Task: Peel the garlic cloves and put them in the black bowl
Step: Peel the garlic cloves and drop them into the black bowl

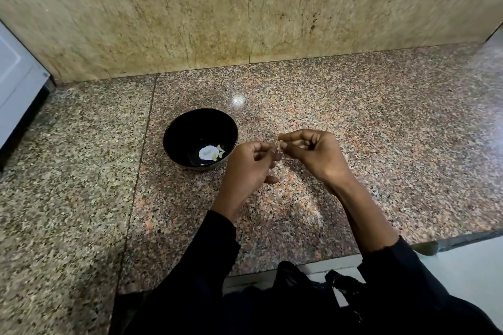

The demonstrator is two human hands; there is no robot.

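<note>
A black bowl [200, 139] stands on the speckled granite counter [381, 122], left of my hands. A few pale peeled garlic cloves [219, 154] lie at its bottom beside a bright reflection. My left hand [250, 163] and my right hand [313, 152] meet above the counter, just right of the bowl. Between their fingertips both pinch a small garlic clove [278, 145], mostly hidden by the fingers.
A beige stone wall [245, 13] rises behind the counter. A white appliance [16, 84] stands at the left edge. The counter's front edge [449, 239] runs at the lower right, with pale floor beyond. My dark sleeves fill the bottom of the view.
</note>
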